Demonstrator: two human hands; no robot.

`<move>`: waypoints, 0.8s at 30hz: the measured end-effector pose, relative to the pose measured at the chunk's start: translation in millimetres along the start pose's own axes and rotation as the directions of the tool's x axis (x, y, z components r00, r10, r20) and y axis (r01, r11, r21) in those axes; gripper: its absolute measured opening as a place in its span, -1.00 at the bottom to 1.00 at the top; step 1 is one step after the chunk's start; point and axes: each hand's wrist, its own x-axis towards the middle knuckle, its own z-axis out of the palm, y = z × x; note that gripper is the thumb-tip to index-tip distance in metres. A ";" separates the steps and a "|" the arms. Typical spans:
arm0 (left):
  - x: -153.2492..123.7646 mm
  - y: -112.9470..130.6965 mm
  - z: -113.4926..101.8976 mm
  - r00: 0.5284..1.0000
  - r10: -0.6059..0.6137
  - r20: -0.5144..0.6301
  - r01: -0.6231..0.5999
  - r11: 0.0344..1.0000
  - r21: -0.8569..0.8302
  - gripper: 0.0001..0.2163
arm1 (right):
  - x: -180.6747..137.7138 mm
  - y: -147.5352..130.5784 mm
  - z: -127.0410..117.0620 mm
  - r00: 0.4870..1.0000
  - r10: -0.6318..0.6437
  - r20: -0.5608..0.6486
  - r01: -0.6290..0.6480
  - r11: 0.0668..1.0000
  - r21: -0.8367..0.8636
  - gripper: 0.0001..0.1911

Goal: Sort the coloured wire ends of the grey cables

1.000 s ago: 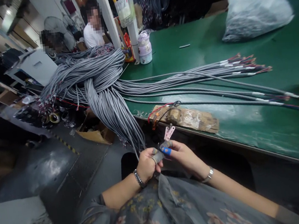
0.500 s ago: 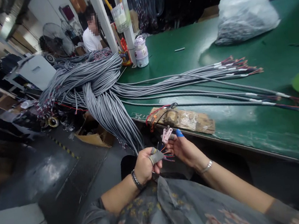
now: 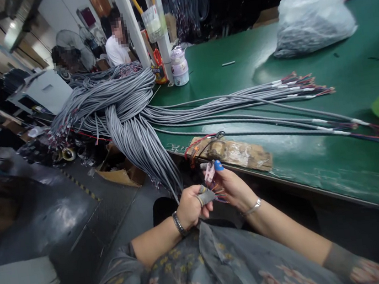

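Observation:
My left hand (image 3: 191, 206) is closed around the end of a grey cable, with grey tape on its thumb. Thin coloured wires (image 3: 221, 195) fan out from that grip toward the right. Close beside them, my right hand (image 3: 235, 188) holds a small pink clip-like tool (image 3: 209, 172) between thumb and fingers; its exact kind is unclear. A blue wrap covers the right thumb tip. Right-hand fingers lie partly hidden behind the wires and the tool. Grey cables (image 3: 141, 143) hang over the table edge just beyond my left hand.
On the green table (image 3: 300, 146) lie cables with white-banded, stripped ends (image 3: 293, 87). A taped wooden board (image 3: 242, 151) sits at the near edge. Farther back are a plastic bag (image 3: 312, 16), a lilac container (image 3: 179, 67) and a post. An open carton (image 3: 120, 169) stands on the floor.
My left hand has shifted slightly right with the cable end. My right hand has turned, its thumb now over the pink tool, which sits lower and nearer the wires.

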 end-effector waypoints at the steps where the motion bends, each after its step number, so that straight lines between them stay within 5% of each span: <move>1: -0.1 -0.5 -0.4 1.000 -0.001 0.000 0.001 1.000 -0.003 -0.61 | -0.3 0.1 0.2 1.000 0.008 -0.008 -0.008 1.000 0.011 -0.54; 10: -11.6 -2.7 -5.8 1.000 -0.001 -0.020 0.000 1.000 -0.030 -0.63 | -6.9 -1.3 -2.5 0.994 0.087 0.063 -0.089 0.996 0.031 -0.48; 24: -5.3 0.6 -2.8 0.995 -0.078 -0.065 0.064 0.978 -0.201 -0.61 | -2.5 5.1 0.0 0.995 -0.097 -0.022 0.094 0.989 -0.112 -0.46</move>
